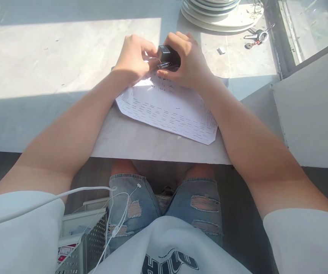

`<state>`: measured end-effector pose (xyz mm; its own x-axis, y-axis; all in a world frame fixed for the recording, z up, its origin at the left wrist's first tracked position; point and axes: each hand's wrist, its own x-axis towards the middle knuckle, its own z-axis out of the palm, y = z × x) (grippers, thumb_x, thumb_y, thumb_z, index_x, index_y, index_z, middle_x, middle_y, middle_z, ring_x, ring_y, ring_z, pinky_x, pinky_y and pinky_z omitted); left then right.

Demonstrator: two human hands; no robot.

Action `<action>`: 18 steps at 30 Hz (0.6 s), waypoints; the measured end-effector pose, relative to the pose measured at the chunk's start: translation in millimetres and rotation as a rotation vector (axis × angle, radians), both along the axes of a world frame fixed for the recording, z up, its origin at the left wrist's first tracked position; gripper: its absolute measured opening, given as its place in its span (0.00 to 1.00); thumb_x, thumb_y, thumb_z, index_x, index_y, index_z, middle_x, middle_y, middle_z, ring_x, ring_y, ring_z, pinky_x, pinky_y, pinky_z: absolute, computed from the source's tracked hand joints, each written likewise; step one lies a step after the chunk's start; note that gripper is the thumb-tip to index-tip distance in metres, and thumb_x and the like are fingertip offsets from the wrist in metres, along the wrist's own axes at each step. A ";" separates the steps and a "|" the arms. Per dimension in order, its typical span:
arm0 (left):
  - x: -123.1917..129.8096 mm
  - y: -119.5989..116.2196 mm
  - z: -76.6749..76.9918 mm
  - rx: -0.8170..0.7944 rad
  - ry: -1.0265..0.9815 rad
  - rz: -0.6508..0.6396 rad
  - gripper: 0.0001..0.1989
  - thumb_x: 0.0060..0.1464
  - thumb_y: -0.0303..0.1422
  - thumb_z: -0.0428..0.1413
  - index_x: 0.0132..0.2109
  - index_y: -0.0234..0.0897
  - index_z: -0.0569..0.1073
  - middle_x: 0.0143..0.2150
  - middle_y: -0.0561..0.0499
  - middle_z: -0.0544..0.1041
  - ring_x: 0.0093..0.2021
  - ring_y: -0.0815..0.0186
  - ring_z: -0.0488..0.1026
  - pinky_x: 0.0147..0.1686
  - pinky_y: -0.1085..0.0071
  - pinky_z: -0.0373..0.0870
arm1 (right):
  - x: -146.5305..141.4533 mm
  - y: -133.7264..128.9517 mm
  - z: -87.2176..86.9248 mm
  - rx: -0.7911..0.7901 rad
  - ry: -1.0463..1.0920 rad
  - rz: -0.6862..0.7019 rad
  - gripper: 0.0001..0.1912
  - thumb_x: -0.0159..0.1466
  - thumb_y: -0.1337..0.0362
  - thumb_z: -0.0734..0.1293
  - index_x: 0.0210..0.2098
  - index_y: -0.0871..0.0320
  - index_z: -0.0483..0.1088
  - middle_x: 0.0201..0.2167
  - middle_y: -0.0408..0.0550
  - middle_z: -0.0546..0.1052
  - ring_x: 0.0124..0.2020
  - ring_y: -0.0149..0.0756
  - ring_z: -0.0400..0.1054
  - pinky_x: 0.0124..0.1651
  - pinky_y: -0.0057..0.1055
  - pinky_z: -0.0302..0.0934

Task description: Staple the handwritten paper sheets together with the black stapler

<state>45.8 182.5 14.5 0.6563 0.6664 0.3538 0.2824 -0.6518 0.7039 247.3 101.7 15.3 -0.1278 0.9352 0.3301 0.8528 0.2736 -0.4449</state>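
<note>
A white sheet of paper [169, 110], covered in rows of short dark dashes that look like staples, lies at an angle on the table under my wrists. At its far edge my right hand [188, 57] is wrapped round a black stapler [166, 53], whose front end points left. My left hand [136, 57] is closed just left of the stapler, fingers pinched at the far part of the paper. The fingertips and the paper's far edge are partly hidden.
Stacked plates [221, 19] stand at the back right, with keys [259, 36] beside them. A small white piece [221, 50] lies nearer. A window frame [291, 34] borders the right side. White cables [118, 224] hang over my lap, above a basket [95, 232].
</note>
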 end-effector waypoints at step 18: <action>3.8 0.6 -4.8 0.041 -0.099 0.026 0.07 0.44 0.30 0.62 0.30 0.48 0.83 0.29 0.54 0.77 0.33 0.62 0.70 0.37 0.55 0.75 | 8.7 6.0 -9.5 0.235 0.019 0.082 0.17 0.59 0.63 0.78 0.36 0.49 0.65 0.39 0.42 0.77 0.43 0.42 0.67 0.55 0.42 0.59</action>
<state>49.6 183.1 9.7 0.5997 0.6660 0.4436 0.2297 -0.6743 0.7019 256.0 107.7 5.8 -0.1919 0.8192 0.5404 0.8154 0.4395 -0.3767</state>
